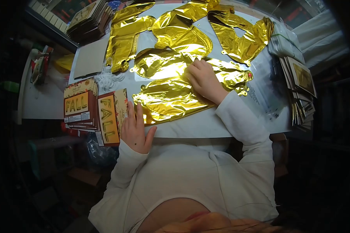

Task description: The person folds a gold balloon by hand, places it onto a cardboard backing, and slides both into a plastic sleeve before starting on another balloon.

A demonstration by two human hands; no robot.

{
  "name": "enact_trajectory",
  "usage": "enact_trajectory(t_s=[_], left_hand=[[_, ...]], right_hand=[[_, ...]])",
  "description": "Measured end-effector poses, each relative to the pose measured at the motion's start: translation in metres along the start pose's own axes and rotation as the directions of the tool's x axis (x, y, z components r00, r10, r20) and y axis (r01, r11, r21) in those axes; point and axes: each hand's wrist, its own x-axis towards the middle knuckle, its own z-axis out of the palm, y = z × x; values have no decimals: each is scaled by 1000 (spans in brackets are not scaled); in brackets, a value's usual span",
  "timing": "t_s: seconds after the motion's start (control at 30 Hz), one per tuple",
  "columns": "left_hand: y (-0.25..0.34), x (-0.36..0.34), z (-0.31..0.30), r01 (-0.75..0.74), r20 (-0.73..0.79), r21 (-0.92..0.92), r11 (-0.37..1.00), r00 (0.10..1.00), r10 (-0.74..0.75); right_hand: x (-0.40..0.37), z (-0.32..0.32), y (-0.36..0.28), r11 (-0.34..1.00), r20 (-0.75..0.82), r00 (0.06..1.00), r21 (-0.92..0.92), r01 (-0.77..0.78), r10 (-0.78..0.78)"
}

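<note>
The left hand (pixel 136 130) lies open and flat at the near edge of the white desk (pixel 190 127). Its fingers are spread, and their tips touch the rim of the nearest crumpled, deflated gold foil balloon (pixel 167 101). Just left of this hand lies an orange-and-brown printed card reading "FALL" (pixel 109 119), beside a stack of similar "FALL" cards (pixel 79 105).

The right hand (pixel 204 79) rests knuckles-up on a second flat gold foil balloon (pixel 163 65), which partly overlaps the nearest one. Its fingers are curled down into the foil (whether they pinch it or only press on it cannot be told).

More gold foil balloons (pixel 181 31) lie spread over the far half of the desk. A tangle of white string (pixel 109 79) sits at the left, near a plain brown cardboard sheet (pixel 90 58). A pile of clear plastic bags (pixel 284 40) and a leaning stack of printed packs (pixel 301 83) stand along the right edge.
</note>
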Motion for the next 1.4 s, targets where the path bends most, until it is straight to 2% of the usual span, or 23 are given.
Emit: enact_trajectory(t_s=[0.13, 0.23, 0.33, 0.5, 0.63, 1.1, 1.33, 1.4], left_hand=[[-2, -3, -1, -35, -18, 19, 999, 999, 35], [2, -2, -6, 34, 42, -16, 999, 999, -33], [12, 3, -8, 3, 18, 56, 998, 1000, -4], [40, 31, 18, -123, 28, -155, 980, 991, 129], [49, 43, 34, -141, 65, -167, 976, 986, 154], [47, 48, 50, -124, 155, -42, 991, 980, 129], [47, 47, 52, -130, 135, -25, 991, 982, 132], [47, 47, 53, -135, 120, 32, 990, 984, 130]], right_hand=[[-1, -1, -1, 1000, 14, 1000, 8, -20, 20], [-1, 0, -1, 1000, 23, 999, 8, -29, 29], [-1, 0, -2, 1000, 9, 1000, 12, -24, 24], [-1, 0, -4, 1000, -5, 1000, 15, -18, 18], [-3, 2, -3, 1000, -19, 1000, 15, -20, 20], [-4, 5, -3, 1000, -66, 998, -13, 13, -13], [-5, 0, -4, 998, -32, 999, -52, -28, 26], [-5, 0, -4, 998, -47, 999, -58, -27, 24]])
